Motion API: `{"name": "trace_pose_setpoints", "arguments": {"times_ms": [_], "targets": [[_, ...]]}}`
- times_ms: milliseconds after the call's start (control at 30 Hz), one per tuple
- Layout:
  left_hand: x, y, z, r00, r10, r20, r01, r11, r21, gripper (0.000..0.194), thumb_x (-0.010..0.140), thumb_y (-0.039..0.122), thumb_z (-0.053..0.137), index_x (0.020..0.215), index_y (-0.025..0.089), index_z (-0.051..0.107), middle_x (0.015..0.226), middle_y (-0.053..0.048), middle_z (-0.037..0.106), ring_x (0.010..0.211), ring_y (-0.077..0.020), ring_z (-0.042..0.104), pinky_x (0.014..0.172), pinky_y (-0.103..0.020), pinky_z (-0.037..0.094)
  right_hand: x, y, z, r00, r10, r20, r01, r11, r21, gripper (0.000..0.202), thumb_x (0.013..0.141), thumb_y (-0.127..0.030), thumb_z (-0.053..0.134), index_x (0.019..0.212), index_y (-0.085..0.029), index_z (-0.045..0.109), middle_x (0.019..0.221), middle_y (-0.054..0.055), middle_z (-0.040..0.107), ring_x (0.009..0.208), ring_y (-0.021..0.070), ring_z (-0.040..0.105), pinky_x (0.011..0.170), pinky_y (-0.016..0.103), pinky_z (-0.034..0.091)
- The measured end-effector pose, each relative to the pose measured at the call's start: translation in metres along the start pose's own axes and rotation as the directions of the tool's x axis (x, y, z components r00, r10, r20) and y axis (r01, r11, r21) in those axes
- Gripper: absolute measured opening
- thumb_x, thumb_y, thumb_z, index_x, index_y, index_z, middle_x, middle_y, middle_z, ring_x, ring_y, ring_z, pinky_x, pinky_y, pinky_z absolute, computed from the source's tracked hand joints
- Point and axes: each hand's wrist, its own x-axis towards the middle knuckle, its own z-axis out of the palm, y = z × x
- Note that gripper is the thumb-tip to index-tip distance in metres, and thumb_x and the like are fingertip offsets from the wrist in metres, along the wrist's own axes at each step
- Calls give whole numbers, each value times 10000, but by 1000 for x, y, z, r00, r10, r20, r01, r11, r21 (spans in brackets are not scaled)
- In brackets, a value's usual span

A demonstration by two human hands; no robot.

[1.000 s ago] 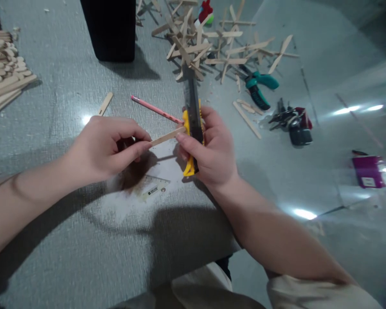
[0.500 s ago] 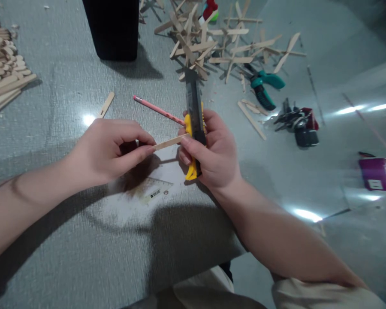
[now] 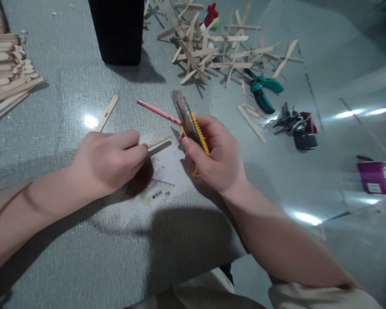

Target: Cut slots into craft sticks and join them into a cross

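Between the closed fingers of my left hand [image 3: 107,161] is a wooden craft stick [image 3: 161,140], turned nearly edge-on, its free end pointing right. My right hand [image 3: 215,156] is wrapped round a yellow and black utility knife [image 3: 194,128], whose front end tilts up and to the left. The stick's tip is a short gap away from the knife. A pink pencil [image 3: 157,111] lies just behind the knife. Another craft stick [image 3: 107,112], with a small slot in it, rests beyond my left hand. Below the hands lies a clear set square [image 3: 157,192] on a whitish patch of the table.
A black bin [image 3: 120,34] stands at the back. Crossed craft sticks [image 3: 196,53] are heaped to its right, near teal-handled pliers [image 3: 263,92] and a bunch of keys [image 3: 300,126]. Piled craft sticks [image 3: 9,73] are at far left. A purple packet [image 3: 375,177] lies far right.
The stick and the knife have come apart: my left hand has drawn slightly left and rolled the stick edge-on. My right thumb has left the stick, and the knife now leans left.
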Motion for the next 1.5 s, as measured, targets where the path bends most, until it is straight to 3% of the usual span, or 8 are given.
{"name": "trace_pose_setpoints", "arguments": {"times_ms": [133,267,367,467,633,967,1200,1500], "targets": [[-5,6,0,995,64,80,-74,989,128,373,993,84,490,664,181,636,671,-22,617,482,-130,402,462,-305,211,-3,-13,-15,973,-118,198,165,957,-239,284,1008,-317,562,1229,-178,673,1092,101,807,915,257,774,764,363,589],[-7,7,1,989,27,149,-46,991,126,353,1023,108,451,798,166,717,786,-53,693,498,-136,436,479,-309,234,-10,-30,-22,932,-66,356,202,910,-361,271,986,-218,539,1193,-164,705,968,86,826,750,230,767,650,319,545],[-8,9,0,977,-17,213,-4,995,99,357,1048,149,441,853,169,740,811,-58,705,518,-150,471,492,-314,252,-17,-39,-21,931,-22,364,186,888,-422,348,974,-173,529,1280,-161,696,905,56,831,650,204,744,585,302,513],[-7,11,-2,968,-49,248,34,997,65,382,1066,155,428,837,163,734,773,-52,669,521,-149,456,499,-319,238,-24,-44,-19,927,-65,370,234,871,-432,418,997,-160,503,1383,-103,653,937,75,840,671,205,759,600,306,538],[-5,14,-4,980,-47,194,41,999,33,355,1045,116,468,794,155,715,696,-41,587,511,-142,407,479,-334,181,-32,-48,-19,913,-86,399,272,857,-438,447,1029,-168,468,1438,-70,620,1024,112,839,665,198,745,612,317,569],[-3,12,-5,973,-19,229,11,999,33,350,1019,129,480,729,188,667,665,-44,563,503,-161,387,465,-339,230,-37,-46,-13,908,-88,411,308,804,-509,487,1029,-166,427,1478,-94,599,876,71,795,549,183,663,493,327,459],[-4,11,-2,983,-9,186,2,999,39,358,1023,139,494,708,167,663,643,-43,560,499,-147,353,465,-320,207,-42,-51,-7,910,-117,398,341,758,-557,500,1006,-130,433,1469,-66,609,804,44,749,523,193,647,471,349,441],[-1,6,5,978,-101,181,108,994,-34,283,1009,185,523,838,176,748,645,-22,593,487,-152,403,460,-321,252,-38,-51,-10,926,-99,364,305,765,-568,472,1029,-165,449,1471,-111,606,874,73,801,549,178,654,493,320,462]]}}
